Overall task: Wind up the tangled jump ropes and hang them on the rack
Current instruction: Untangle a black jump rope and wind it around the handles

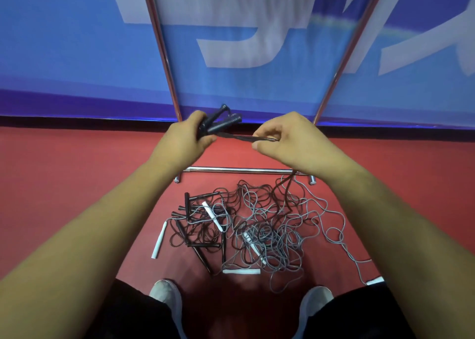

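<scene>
Our left hand (183,136) grips two dark handles (223,122). Our right hand (290,140) pinches the dark rope (239,137) stretched between both hands. Below, more tangled jump ropes (246,233) lie on the red floor (77,174), just on the near side of the rack (239,169).

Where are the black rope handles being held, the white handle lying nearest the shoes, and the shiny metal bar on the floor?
Black rope handles (228,121): head view, middle of the lower handle.
White tubular handle (241,271): head view, its middle.
Shiny metal floor bar (239,169): head view, bare middle stretch.
</scene>
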`<state>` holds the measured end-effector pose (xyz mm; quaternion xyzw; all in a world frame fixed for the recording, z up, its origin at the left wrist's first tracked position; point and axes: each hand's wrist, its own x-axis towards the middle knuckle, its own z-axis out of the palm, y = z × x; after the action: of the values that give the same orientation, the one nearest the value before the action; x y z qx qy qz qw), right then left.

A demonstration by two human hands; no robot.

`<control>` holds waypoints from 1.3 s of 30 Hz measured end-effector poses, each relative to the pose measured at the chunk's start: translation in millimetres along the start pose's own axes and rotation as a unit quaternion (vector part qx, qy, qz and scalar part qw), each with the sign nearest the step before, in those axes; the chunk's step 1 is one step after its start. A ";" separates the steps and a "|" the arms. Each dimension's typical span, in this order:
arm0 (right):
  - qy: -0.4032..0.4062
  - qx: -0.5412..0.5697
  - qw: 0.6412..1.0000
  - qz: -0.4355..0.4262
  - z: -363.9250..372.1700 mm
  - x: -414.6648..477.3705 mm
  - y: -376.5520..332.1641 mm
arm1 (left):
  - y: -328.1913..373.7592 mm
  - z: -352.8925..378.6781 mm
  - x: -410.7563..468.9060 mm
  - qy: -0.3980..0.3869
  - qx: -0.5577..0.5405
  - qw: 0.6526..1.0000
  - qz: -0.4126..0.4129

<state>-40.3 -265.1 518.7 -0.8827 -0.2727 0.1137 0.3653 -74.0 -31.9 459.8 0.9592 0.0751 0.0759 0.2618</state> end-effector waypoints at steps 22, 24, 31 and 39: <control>0.084 0.095 0.991 0.031 -12.7 21.3 40.3 | 33.6 4.4 -23.5 -0.287 -0.207 0.914 0.199; 0.073 0.116 0.990 0.044 -10.1 22.6 47.9 | 37.1 0.4 -26.0 -0.265 -0.309 0.898 0.168; -0.068 0.137 0.986 0.062 7.3 20.1 49.2 | 31.8 -4.8 -18.3 -0.167 -0.508 0.844 0.052; -0.045 0.144 0.986 0.074 3.8 17.7 41.6 | 28.5 -12.8 -10.9 -0.097 -0.528 0.843 -0.022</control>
<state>-10.6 -277.2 486.6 -0.8326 -0.2036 0.2183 0.4665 -84.0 -51.8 484.2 0.6765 0.0190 0.0052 0.7362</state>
